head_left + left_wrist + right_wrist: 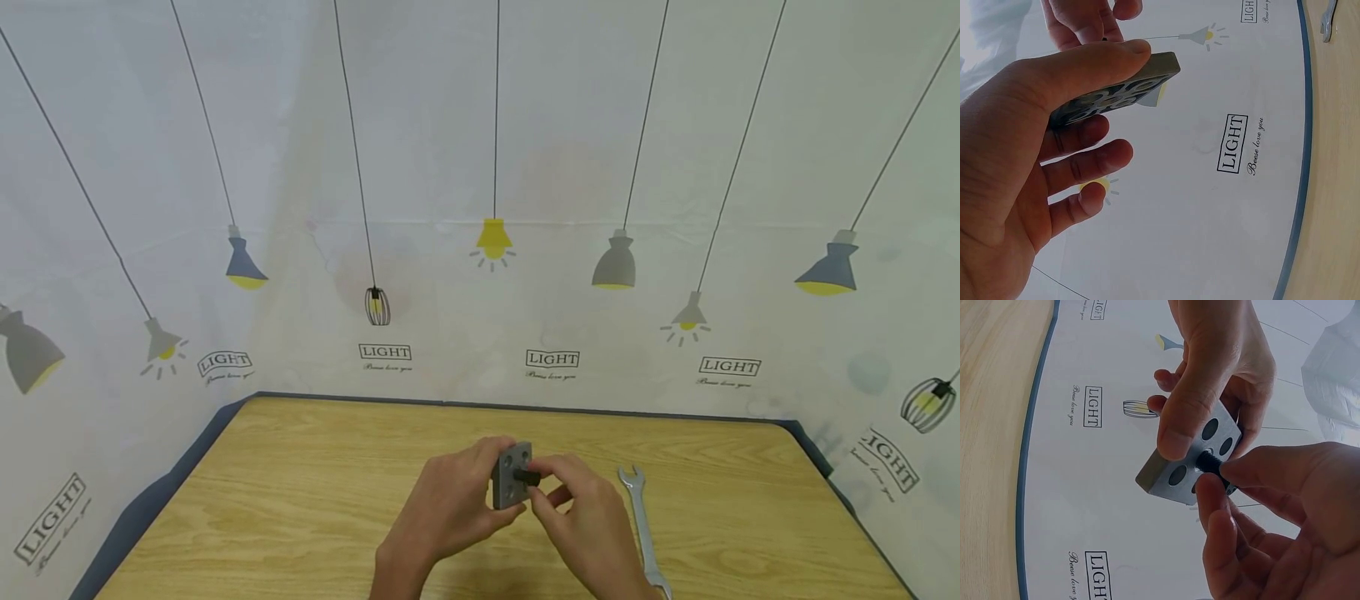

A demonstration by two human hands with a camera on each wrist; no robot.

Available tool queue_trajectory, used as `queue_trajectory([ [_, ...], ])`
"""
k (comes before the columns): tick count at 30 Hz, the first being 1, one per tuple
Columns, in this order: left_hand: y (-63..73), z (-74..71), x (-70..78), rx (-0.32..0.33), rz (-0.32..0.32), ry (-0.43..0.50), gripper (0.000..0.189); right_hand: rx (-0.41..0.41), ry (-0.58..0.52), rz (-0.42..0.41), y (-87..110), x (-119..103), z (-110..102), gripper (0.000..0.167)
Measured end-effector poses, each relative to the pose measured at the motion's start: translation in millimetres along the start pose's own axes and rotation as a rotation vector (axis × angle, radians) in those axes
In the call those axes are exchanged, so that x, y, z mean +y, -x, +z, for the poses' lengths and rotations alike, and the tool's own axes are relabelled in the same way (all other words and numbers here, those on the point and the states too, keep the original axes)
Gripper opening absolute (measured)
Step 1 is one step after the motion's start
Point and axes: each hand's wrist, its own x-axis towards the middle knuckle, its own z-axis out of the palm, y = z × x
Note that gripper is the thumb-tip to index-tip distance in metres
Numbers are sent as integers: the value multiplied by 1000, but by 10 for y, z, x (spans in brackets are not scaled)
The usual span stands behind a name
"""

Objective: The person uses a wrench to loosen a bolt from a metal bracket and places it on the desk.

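My left hand (446, 504) holds a small grey metal plate (502, 493) above the table, its thumb lying along one edge. Several round holes pierce the plate (1161, 487), as the right wrist view shows. From its middle hole sticks a black threaded bolt (1207, 462). My right hand (596, 521) pinches the bolt's outer end between thumb and fingers. The left wrist view has the plate (1169, 64) almost edge-on, with its far face partly covered by the left thumb. How deep the bolt sits is hidden.
A silver open-ended wrench (642, 525) lies on the wooden table (300, 483), right beside my right hand. Pale cloth (435, 167) printed with hanging lamps surrounds the table at the back and sides, with a dark blue strip along the table's edge.
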Motion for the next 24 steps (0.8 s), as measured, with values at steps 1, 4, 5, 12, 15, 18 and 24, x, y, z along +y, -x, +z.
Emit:
queue_trajectory([
  [1, 0, 0, 0, -1, 0, -1, 66, -1, 1, 1, -1, 0, 1, 26],
  [4, -4, 1, 0, -2, 0, 1, 65, -1, 1, 0, -3, 3, 5, 27],
  [5, -4, 2, 0, -2, 0, 1, 65, -1, -2, -4, -2, 4, 5, 27],
  [12, -1, 2, 6, 3, 4, -10, 65, 4, -23, -25, 6, 4, 2, 29],
  [15, -1, 6, 4, 4, 5, -10, 65, 6, -27, -38, 8, 5, 1, 30],
  [18, 0, 8, 2, 9, 9, -13, 65, 11, -30, -52, 10, 6, 5, 32],
  [24, -1, 4, 4, 12, 8, -17, 65, 16, -38, -40, 6, -2, 17, 34],
])
